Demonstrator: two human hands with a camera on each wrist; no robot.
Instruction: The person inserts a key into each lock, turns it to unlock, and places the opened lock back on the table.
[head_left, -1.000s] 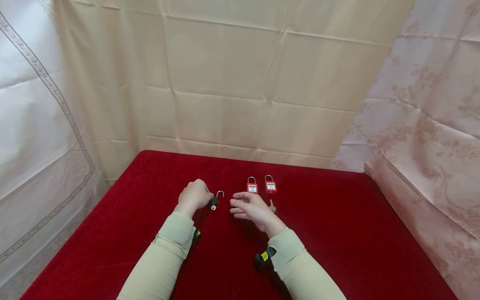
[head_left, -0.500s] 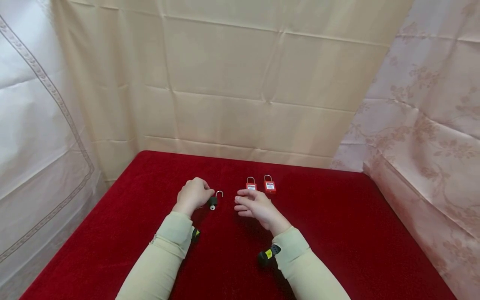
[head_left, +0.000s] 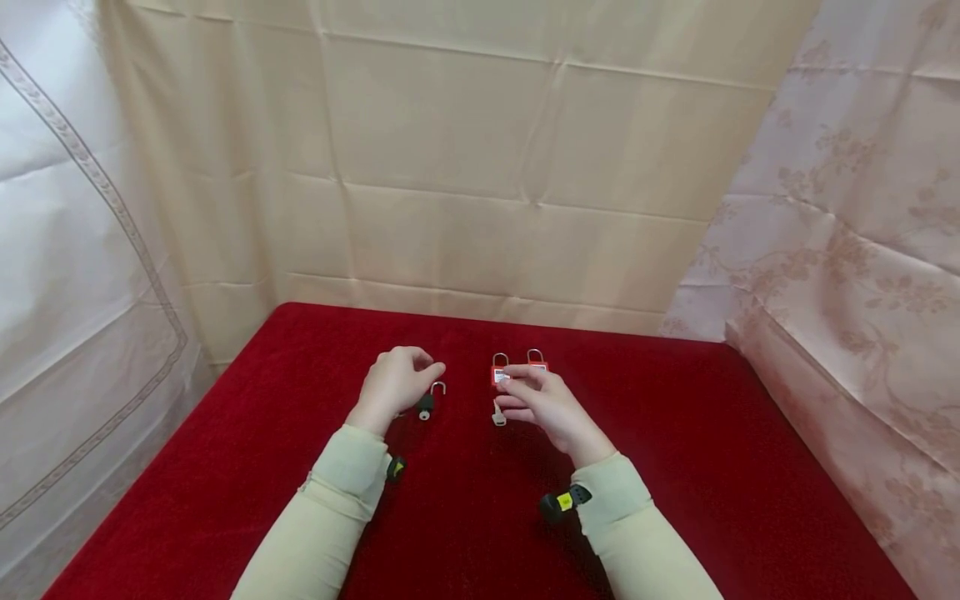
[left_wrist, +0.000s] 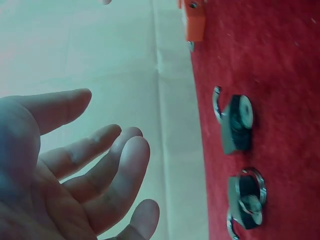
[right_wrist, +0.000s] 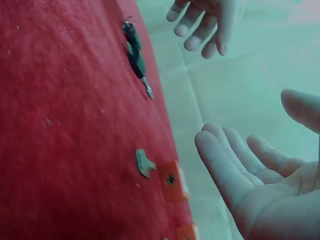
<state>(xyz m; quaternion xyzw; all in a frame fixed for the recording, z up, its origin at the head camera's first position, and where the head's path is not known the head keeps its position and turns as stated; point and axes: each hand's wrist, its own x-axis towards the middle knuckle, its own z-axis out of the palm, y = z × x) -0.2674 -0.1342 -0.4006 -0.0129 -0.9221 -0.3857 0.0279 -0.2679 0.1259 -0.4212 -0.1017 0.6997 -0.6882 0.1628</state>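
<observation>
My left hand [head_left: 397, 385] hovers over the left part of the table, its fingers loosely spread and holding nothing in the left wrist view. Beside it lies a black padlock [head_left: 426, 402] with its shackle sprung. A second black padlock [left_wrist: 245, 201], with a key and ring at its face, shows in the left wrist view; in the head view the left hand covers it. My right hand [head_left: 553, 410] hangs above the table with relaxed fingers and an empty palm. Near its fingertips are a loose key [head_left: 498, 414] and a red padlock [head_left: 499, 375]. Another red padlock [head_left: 537, 365] is partly hidden behind this hand.
A red velvety cloth [head_left: 675, 467] covers the table. Behind it hangs a beige curtain [head_left: 450, 167], with a white curtain [head_left: 67, 250] on the left and a flowered one [head_left: 862, 250] on the right.
My right hand has drifted right, uncovering the key below the left red padlock and covering part of the right one. My left hand has lifted slightly and its fingers have loosened.
</observation>
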